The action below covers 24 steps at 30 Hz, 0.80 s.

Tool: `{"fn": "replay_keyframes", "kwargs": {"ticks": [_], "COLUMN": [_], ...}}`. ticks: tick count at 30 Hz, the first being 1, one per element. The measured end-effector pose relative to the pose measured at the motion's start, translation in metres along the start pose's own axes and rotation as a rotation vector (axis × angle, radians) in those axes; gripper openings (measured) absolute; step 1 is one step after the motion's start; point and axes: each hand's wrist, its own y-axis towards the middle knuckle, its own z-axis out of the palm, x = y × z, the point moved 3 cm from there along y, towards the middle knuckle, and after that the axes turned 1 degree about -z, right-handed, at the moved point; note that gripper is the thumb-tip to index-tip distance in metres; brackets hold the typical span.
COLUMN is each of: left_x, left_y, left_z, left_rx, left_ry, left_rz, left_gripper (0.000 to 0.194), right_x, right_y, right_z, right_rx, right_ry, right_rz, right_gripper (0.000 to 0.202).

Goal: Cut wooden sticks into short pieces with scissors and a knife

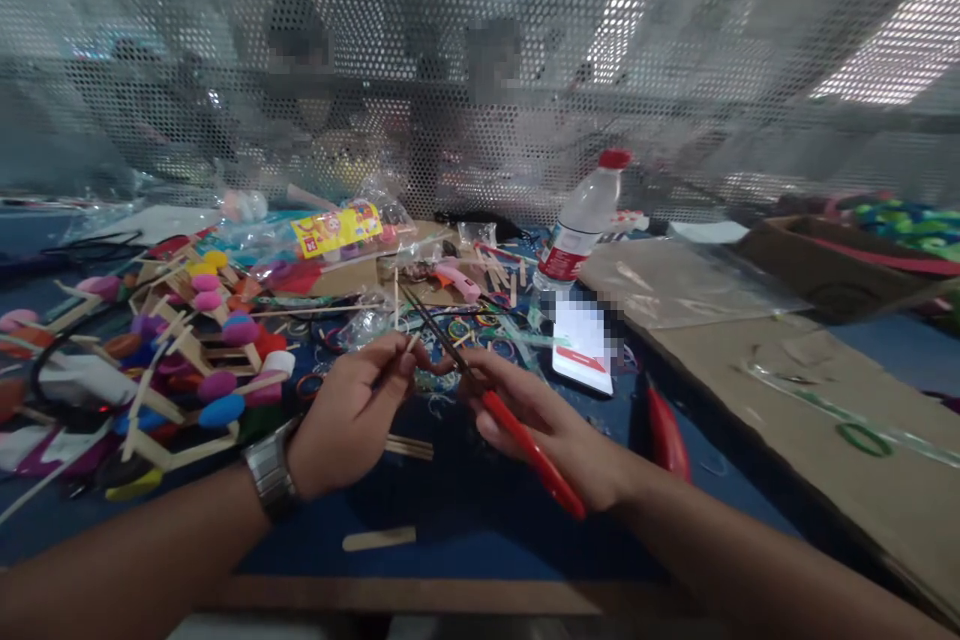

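Note:
In the middle of the head view, my left hand (352, 420) pinches a thin wooden stick (396, 300) that stands upright from its fingertips. My right hand (540, 420) is wrapped round a pair of scissors (536, 455) with red handles. Their dark blades point up and to the left, close to my left fingertips; I cannot tell whether they touch the stick. Below my left hand lie several thin sticks (409, 447) side by side. A short flat craft stick (379, 538) rests closer to the table's front edge.
Colourful craft pieces with sticks (217, 350) crowd the left. A leaning water bottle (581, 220), a lit phone (581, 345) and a red-handled tool (666, 435) are on the right, beside flat cardboard (720, 380). A pink glue gun (457, 280) lies behind my hands, before a perforated metal screen (450, 120).

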Motion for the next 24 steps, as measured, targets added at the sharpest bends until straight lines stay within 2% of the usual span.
{"fn": "replay_keyframes", "kwargs": {"ticks": [3, 6, 10, 17, 24], "left_x": [-0.0024, -0.0039, -0.0009, -0.0021, -0.0046], "left_y": [-0.0003, -0.0007, 0.0002, 0.0003, -0.0006], "left_z": [-0.0022, -0.003, -0.0031, -0.0014, -0.0013], "left_rx": [-0.033, -0.062, -0.087, -0.02, -0.012], "left_ry": [0.073, 0.112, 0.055, -0.042, -0.03], "left_rz": [0.086, 0.161, 0.221, 0.3, 0.309], "left_gripper": [0.026, 0.023, 0.02, 0.03, 0.031], "right_x": [0.001, 0.003, 0.0051, 0.0077, 0.0098], "right_y": [0.0004, -0.0003, -0.0031, -0.0055, -0.0062], "right_z": [-0.0006, -0.0029, -0.0056, -0.0053, -0.0052], "right_rx": [-0.077, -0.152, -0.168, -0.12, -0.12], "right_ry": [-0.158, -0.418, -0.671, -0.789, -0.807], "right_rz": [-0.028, -0.124, -0.275, -0.408, -0.414], "right_gripper": [0.043, 0.048, 0.049, 0.051, 0.049]}}
